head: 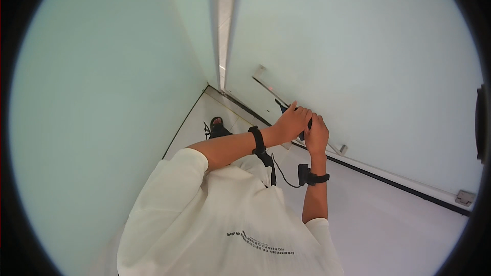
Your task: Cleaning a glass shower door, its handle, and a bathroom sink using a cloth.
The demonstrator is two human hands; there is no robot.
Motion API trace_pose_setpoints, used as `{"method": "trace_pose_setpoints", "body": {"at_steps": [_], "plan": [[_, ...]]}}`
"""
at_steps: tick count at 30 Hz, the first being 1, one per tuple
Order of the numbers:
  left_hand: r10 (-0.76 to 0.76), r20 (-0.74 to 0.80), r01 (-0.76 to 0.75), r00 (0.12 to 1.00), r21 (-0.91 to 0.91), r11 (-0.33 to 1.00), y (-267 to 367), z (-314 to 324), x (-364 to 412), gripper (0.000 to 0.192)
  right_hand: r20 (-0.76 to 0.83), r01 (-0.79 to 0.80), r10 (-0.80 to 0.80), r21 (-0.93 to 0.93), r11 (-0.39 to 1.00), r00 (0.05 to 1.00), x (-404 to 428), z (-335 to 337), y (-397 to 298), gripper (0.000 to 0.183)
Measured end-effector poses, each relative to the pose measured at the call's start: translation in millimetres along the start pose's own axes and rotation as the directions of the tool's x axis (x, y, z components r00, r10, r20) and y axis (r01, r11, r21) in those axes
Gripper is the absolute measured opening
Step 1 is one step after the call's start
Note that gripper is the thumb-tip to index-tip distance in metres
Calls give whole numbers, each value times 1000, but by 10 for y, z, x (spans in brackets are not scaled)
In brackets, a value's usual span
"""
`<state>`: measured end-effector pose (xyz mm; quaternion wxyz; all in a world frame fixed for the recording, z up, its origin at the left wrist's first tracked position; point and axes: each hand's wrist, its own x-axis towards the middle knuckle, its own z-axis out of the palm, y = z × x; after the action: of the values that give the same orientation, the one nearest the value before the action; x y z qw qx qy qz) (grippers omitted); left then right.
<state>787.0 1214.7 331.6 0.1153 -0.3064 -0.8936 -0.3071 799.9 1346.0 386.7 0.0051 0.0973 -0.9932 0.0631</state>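
A frosted glass door (364,65) stands before me with a long metal pull handle (264,84) running across it at a slant. My left hand (293,123) is closed at the middle of the handle, around a dark item (283,108) that sticks out past its fingers. Right beside it, touching it, my right hand (317,134) is also curled around the same item. Most of the item is hidden by the hands, so I cannot tell what it is. The handle's lower mount (343,149) shows beyond my right hand.
A narrow gap (226,27) at the door's edge shows tiled floor beyond. On the left rises a frosted glass panel (107,84). A metal hinge fitting (465,198) sits at the door's lower right corner. Black bands circle both wrists, and a cable (282,176) hangs by the right one.
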Motion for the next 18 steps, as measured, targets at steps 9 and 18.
{"method": "trace_pose_setpoints", "body": {"at_steps": [9, 18], "plan": [[-104, 14, 101, 994, 147, 984, -734, -66, -88, 47, -35, 28, -25, 103, 994, 999, 561, 589, -398, 27], [-163, 130, 145, 978, 134, 980, -610, 130, 70, 40, 41, -17, 11, 160, 987, 999, 525, 687, -133, 30]]}}
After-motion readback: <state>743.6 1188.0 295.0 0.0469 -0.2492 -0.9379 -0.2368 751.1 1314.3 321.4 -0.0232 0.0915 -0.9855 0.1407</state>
